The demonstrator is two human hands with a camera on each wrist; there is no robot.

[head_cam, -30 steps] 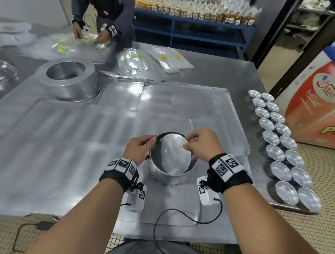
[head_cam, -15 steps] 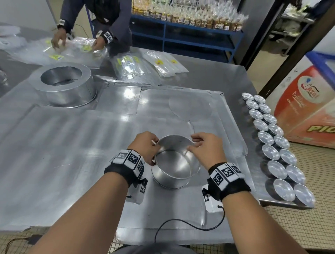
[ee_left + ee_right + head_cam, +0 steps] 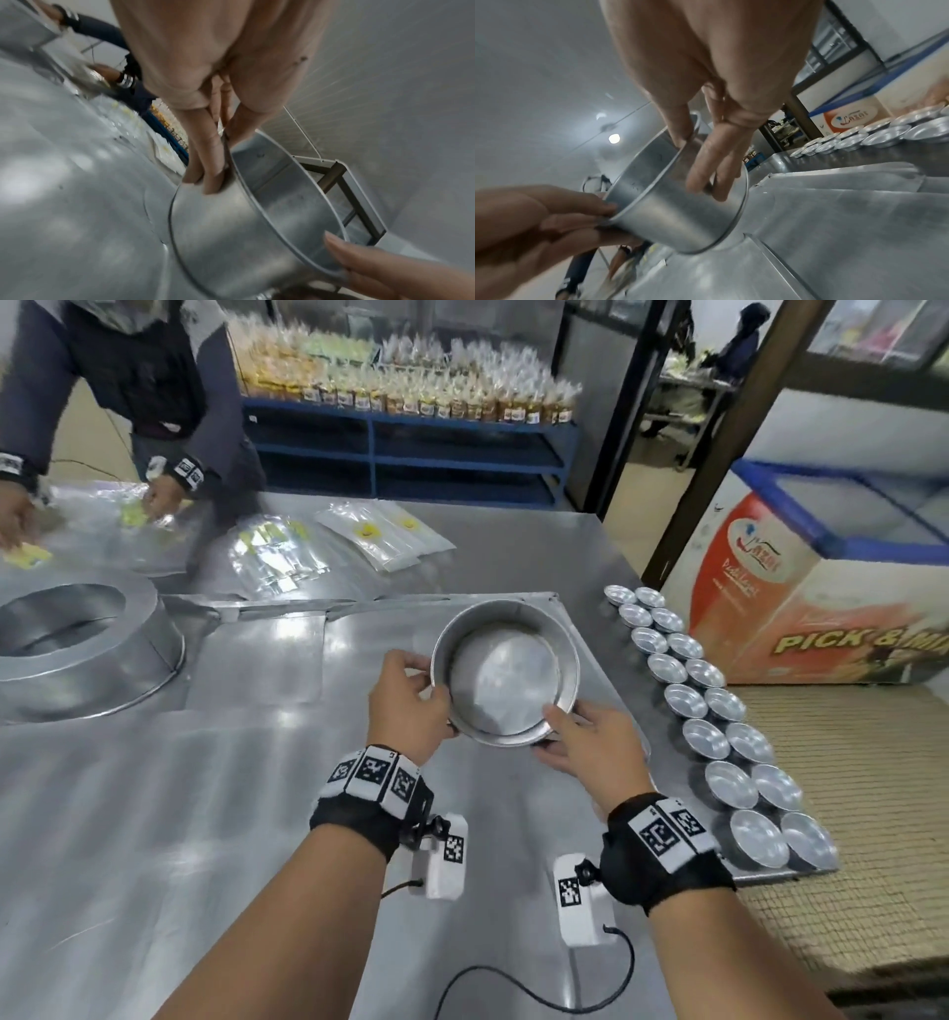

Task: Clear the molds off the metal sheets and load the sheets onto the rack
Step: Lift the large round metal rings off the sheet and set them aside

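Note:
A round metal mold [image 3: 506, 680] with a loose flat bottom is held up above the metal sheets [image 3: 257, 762], its opening tilted toward me. My left hand [image 3: 431, 706] grips its left rim, thumb inside and fingers on the outer wall; the left wrist view shows this pinch on the mold [image 3: 231, 233] by the left hand [image 3: 213, 172]. My right hand [image 3: 560, 731] holds the near right rim, thumb on top and fingers underneath. In the right wrist view the right hand [image 3: 700, 162] clasps the mold wall [image 3: 667, 213].
A large ring mold [image 3: 77, 649] stands on the sheets at the far left. Two rows of several small round molds [image 3: 719, 726] line the table's right edge. Plastic bags [image 3: 277, 552] lie at the back, where another person [image 3: 128, 377] works. A chest freezer [image 3: 821, 588] stands to the right.
The disc dropped flat into the mold's bottom. Both hands then lifted the mold off the sheet and carried it up and away from me.

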